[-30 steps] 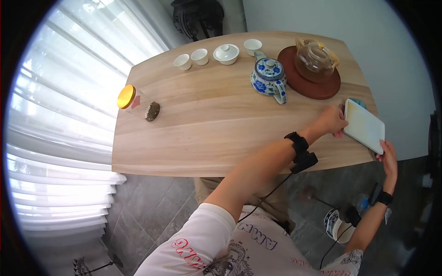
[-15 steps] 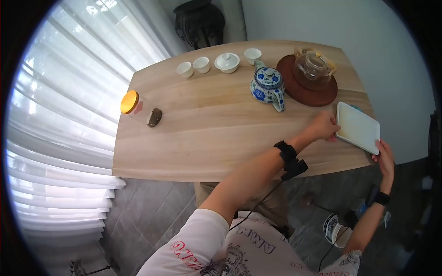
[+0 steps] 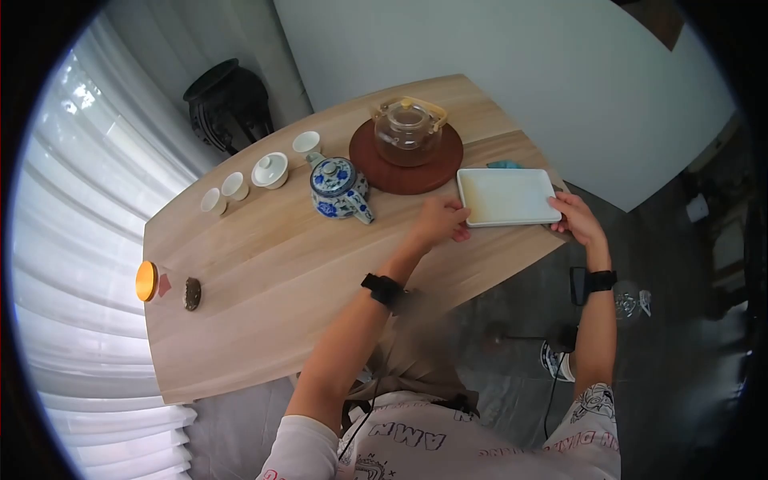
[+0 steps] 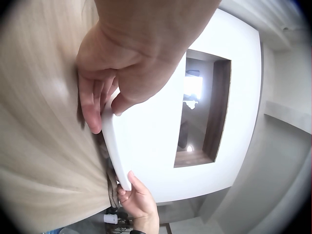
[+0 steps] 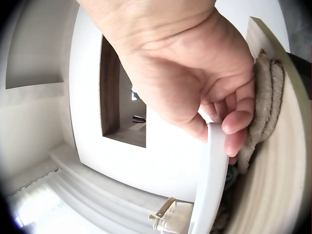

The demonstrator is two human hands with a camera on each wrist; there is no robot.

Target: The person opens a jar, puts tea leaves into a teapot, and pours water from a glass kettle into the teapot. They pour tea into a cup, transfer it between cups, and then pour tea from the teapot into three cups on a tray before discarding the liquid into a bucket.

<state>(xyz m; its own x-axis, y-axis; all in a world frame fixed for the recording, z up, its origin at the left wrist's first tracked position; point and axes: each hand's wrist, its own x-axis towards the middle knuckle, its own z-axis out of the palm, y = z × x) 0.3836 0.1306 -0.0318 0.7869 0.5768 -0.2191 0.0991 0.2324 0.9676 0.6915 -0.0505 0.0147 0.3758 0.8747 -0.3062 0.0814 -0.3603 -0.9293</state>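
Both hands hold a shallow white rectangular tray (image 3: 504, 196) by its opposite ends. A yellowish-brown stain shows on its left part. My left hand (image 3: 442, 222) pinches the near left corner; the left wrist view has the thumb on top and the fingers below the rim. At the other end, my right hand (image 3: 578, 218) grips the rim, thumb on the upper side and fingers curled beneath. Under the tray in the right wrist view lies a folded brown cloth (image 5: 265, 97) on the tabletop. A bit of teal cloth (image 3: 506, 165) peeks out behind the tray.
Left of the tray are a round reddish-brown board (image 3: 374, 166) bearing a glass teapot (image 3: 408, 136), and a blue-and-white teapot (image 3: 336, 188). Beyond stand a lidded white bowl (image 3: 270, 170) and white cups (image 3: 234, 186). A yellow-lidded jar (image 3: 146, 281) and dark brown lump (image 3: 192, 294) sit far left.
The head view has swung to the right, so the table appears shifted left and rotated. Both hands keep their hold on the tray, which now looks more level in frame.
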